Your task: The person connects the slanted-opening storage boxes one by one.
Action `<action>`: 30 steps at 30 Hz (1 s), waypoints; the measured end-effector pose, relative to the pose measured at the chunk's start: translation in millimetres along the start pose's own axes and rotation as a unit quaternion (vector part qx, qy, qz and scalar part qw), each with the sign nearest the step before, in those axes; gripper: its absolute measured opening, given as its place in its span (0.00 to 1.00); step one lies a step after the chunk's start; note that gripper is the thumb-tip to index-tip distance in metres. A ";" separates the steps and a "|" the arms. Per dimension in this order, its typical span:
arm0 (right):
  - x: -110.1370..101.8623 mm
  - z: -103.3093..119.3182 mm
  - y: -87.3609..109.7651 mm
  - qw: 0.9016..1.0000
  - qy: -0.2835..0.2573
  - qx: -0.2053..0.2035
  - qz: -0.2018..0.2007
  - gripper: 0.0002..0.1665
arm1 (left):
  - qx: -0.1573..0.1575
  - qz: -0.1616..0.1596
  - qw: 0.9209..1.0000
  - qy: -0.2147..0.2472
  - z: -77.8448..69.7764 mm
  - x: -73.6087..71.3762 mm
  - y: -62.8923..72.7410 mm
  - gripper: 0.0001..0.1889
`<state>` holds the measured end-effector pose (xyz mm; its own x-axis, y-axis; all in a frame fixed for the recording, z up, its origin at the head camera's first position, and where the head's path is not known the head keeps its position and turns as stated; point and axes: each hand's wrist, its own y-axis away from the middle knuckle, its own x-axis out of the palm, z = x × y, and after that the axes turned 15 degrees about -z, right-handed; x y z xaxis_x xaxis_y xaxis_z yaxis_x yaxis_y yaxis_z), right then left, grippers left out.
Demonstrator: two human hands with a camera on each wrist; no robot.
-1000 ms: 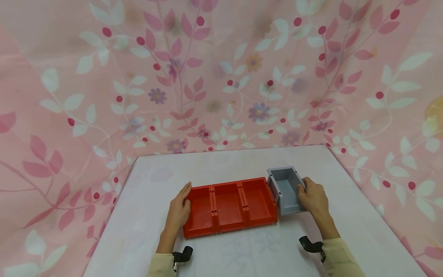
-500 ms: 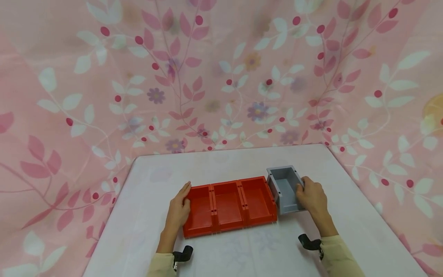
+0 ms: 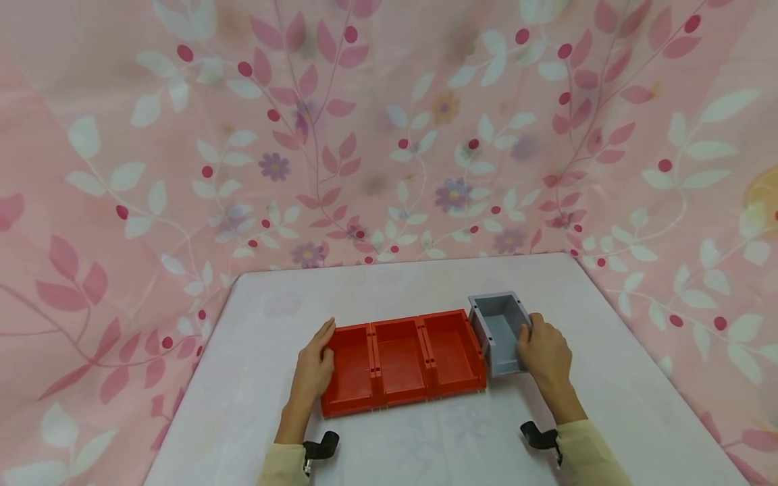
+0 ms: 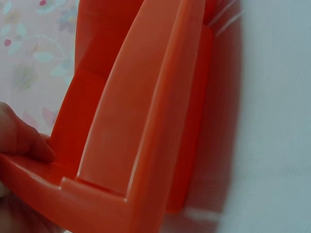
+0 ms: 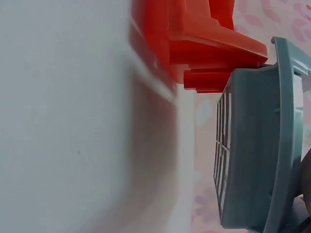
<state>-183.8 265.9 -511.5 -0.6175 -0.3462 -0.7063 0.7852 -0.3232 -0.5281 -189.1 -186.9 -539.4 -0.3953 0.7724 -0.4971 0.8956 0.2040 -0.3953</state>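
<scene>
Three red plastic storage bins (image 3: pixel 401 361) stand joined in a row on the white table. My left hand (image 3: pixel 313 371) grips the left wall of the row, thumb over the rim on the inside, as the left wrist view shows of the red wall (image 4: pixel 131 97). A grey plastic bin (image 3: pixel 501 331) is against the row's right end. My right hand (image 3: pixel 547 351) pinches its right wall, thumb inside. In the right wrist view the grey bin (image 5: pixel 257 150) is raised off the table, its ribbed underside showing, with its side at the red end bin (image 5: pixel 204 43).
The white-covered table (image 3: pixel 413 445) extends around the bins. A pink floral cloth (image 3: pixel 389 135) hangs behind it and at both sides. Black camera mounts (image 3: pixel 322 445) sit at both wrists.
My right hand has moved slightly left, and the grey bin's right side has shifted a little toward the red row with it. The left hand and red bins have stayed in place.
</scene>
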 end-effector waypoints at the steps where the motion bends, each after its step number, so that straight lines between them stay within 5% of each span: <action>1: -0.5 0.3 -0.4 1.000 0.003 0.000 0.000 0.20 | 0.000 0.001 1.000 0.000 -0.3 0.3 -0.1 0.30; 7: -4.6 15.9 -11.1 1.000 -0.002 -0.022 -0.003 0.28 | -0.003 0.004 1.000 0.000 -2.1 1.7 -0.2 0.30; 10: 2.6 32.4 -15.5 0.994 -0.064 -0.090 -0.012 0.34 | -0.006 0.007 1.000 0.000 -1.3 1.8 0.3 0.30; 15: 22.7 60.8 -21.4 0.974 -0.133 -0.180 0.041 0.38 | -0.003 0.003 1.000 -0.003 1.2 0.7 0.5 0.30; 23: 39.8 79.8 -28.3 0.972 -0.060 -0.169 0.153 0.48 | 0.004 0.000 1.000 -0.006 1.7 0.4 2.3 0.30; 30: 43.3 82.7 -29.6 0.969 -0.024 -0.170 0.175 0.54 | 0.000 0.000 1.000 -0.010 0.8 1.6 0.7 0.30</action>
<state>-237.5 187.6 -487.5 -0.3058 -0.4247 -0.8521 0.9116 0.1277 -0.3908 -189.3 -185.9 -541.1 -0.3990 0.7602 -0.5127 0.8958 0.2039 -0.3949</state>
